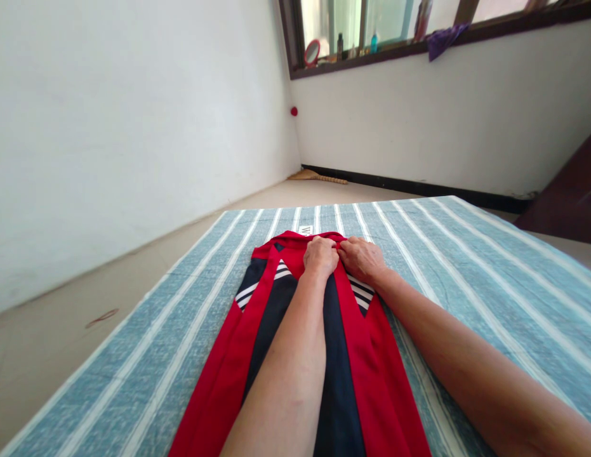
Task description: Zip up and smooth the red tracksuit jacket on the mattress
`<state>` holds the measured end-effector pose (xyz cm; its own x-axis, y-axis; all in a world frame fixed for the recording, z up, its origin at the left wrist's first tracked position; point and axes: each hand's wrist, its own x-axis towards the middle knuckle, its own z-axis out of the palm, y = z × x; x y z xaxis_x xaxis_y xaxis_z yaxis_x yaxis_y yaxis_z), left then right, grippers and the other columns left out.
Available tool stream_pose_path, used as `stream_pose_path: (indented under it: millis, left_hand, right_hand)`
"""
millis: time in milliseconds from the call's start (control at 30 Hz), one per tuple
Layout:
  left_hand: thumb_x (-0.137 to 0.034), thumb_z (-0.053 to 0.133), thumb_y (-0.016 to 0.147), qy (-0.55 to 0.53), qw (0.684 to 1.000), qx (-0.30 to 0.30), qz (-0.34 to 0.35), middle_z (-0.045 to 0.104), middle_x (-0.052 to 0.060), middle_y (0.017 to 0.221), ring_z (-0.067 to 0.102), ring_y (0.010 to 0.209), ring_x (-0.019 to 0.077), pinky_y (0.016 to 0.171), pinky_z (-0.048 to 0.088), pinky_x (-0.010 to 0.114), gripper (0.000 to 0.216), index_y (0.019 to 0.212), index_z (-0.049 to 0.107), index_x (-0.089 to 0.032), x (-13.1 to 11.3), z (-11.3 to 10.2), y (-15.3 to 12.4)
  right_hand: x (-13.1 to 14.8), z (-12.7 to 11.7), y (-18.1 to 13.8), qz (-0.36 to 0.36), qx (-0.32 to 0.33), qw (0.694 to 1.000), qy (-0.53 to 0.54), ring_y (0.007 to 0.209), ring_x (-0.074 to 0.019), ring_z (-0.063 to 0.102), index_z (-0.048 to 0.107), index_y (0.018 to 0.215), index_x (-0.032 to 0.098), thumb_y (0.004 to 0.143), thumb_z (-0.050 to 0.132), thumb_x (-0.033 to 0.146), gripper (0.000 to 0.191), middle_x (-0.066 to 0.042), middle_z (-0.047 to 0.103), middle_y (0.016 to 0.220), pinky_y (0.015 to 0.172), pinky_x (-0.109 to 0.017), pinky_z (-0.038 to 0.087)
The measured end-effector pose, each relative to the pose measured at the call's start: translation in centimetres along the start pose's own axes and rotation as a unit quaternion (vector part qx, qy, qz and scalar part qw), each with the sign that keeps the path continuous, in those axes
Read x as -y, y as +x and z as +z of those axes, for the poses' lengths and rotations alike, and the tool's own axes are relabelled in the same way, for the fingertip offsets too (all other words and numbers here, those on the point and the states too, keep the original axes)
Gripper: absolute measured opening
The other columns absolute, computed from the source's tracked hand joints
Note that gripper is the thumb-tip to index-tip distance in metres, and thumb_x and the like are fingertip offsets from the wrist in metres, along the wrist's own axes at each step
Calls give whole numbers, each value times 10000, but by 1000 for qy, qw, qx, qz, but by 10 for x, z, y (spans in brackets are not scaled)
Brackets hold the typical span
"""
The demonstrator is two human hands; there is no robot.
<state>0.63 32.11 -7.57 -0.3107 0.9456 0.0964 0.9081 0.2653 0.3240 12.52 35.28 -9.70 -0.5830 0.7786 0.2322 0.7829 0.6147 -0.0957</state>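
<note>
- Fingers of the left hand curl closed over the far edge of a red-and-navy garment, seemingly pinching its red fabric.
- Close beside it, the right hand bunches its fingertips at the same edge, apparently gripping cloth too; the fingertips' exact hold cannot be told.
- The garment lies flat and lengthwise on a striped cover, its near end out of frame.
- Its long panels run fairly straight, suggesting the laying-out is well advanced; the gathered far edge looks like the part left to settle.
- Bare cover stretches widely to the right, less so to the left; the cover's far edge lies just past the garment.
- Beyond the left edge, open floor separates the cover from a white wall.
</note>
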Motion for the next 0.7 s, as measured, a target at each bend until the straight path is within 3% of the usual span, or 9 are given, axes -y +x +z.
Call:
stream_pose_path:
  millis: [700]
  left_hand:
    - [-251, 526, 868, 3, 1000, -8, 3, 685, 79, 1117, 606, 1071, 232, 857, 481, 281, 289, 1050, 746, -292, 1, 2, 1]
  right_hand:
    - [1, -2, 0, 6, 12, 1000, 3, 1022, -228, 587, 647, 1046, 196, 1004, 288, 347, 391, -104, 650, 1085, 826, -307, 417]
